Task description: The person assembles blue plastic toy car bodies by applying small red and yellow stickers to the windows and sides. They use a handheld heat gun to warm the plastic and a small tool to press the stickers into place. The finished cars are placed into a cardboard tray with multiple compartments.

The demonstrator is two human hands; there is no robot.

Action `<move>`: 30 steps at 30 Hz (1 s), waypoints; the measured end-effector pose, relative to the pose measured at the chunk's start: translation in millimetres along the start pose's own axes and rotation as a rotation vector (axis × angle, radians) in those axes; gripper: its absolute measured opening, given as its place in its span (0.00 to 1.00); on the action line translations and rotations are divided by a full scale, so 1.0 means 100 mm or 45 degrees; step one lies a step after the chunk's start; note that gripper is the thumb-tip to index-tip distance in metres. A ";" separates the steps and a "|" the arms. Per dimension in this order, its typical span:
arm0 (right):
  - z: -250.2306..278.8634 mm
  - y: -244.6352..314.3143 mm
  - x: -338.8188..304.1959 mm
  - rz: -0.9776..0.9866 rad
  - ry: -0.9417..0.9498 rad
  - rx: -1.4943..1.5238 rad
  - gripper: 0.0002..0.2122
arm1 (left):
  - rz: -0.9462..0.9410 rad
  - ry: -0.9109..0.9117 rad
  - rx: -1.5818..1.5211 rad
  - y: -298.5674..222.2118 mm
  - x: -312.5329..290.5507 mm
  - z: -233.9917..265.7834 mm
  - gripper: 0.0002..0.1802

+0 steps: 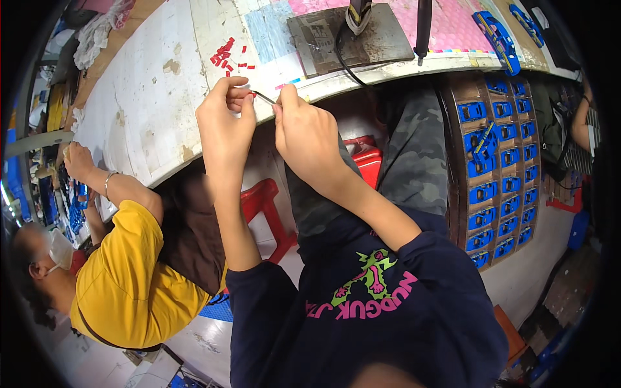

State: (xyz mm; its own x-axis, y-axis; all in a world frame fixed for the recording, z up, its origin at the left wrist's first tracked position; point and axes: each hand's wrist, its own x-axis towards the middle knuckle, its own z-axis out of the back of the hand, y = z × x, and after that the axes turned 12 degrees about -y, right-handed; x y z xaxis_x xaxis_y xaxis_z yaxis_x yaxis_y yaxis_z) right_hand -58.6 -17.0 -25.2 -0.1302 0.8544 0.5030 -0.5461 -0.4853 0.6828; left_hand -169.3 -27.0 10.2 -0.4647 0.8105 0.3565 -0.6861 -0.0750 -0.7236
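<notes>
My left hand (226, 119) is over the near edge of the white table, its thumb and fingers pinching a tiny red piece (253, 94). A thin dark rod (264, 98) runs from that piece to my right hand (307, 132), whose thumb and forefinger are closed on its other end. The rod's tip appears to meet the red piece; whether it goes inside is too small to tell. Just beyond my left hand, a loose pile of small red pieces (223, 55) lies on the tabletop.
A worn metal plate (317, 48) carries an upright tool with a black cord (337, 52). Blue toy cars (482, 168) fill a compartmented box (458, 194) to my right; another blue car (497, 39) lies on the table. A co-worker in a yellow shirt (129, 278) sits left, near a red stool (262, 204).
</notes>
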 end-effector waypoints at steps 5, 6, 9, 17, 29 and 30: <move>-0.01 -0.02 -0.02 0.056 0.031 -0.016 0.07 | -0.018 -0.003 0.063 -0.01 -0.02 -0.02 0.10; -0.01 -0.02 -0.02 0.071 0.029 -0.015 0.08 | -0.026 -0.011 0.067 -0.01 -0.02 -0.02 0.09; 0.00 -0.01 0.00 0.114 0.046 -0.077 0.09 | -0.108 -0.058 0.053 -0.02 -0.03 -0.04 0.07; 0.01 -0.02 -0.01 0.091 0.078 0.017 0.06 | -0.076 -0.117 0.118 -0.03 -0.10 -0.07 0.05; 0.01 0.01 -0.07 0.254 0.137 -0.240 0.10 | 0.010 -0.074 0.077 0.05 -0.08 -0.05 0.06; 0.00 0.01 -0.07 0.260 0.138 -0.243 0.10 | 0.034 -0.053 0.077 0.06 -0.08 -0.04 0.07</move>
State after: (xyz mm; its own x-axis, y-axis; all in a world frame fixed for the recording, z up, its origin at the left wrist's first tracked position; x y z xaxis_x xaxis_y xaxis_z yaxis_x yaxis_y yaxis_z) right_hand -57.6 -23.2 -28.1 -0.3355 0.7624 0.5533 -0.6441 -0.6143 0.4559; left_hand -167.7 -31.7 0.7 -0.5056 0.7829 0.3627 -0.7048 -0.1323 -0.6969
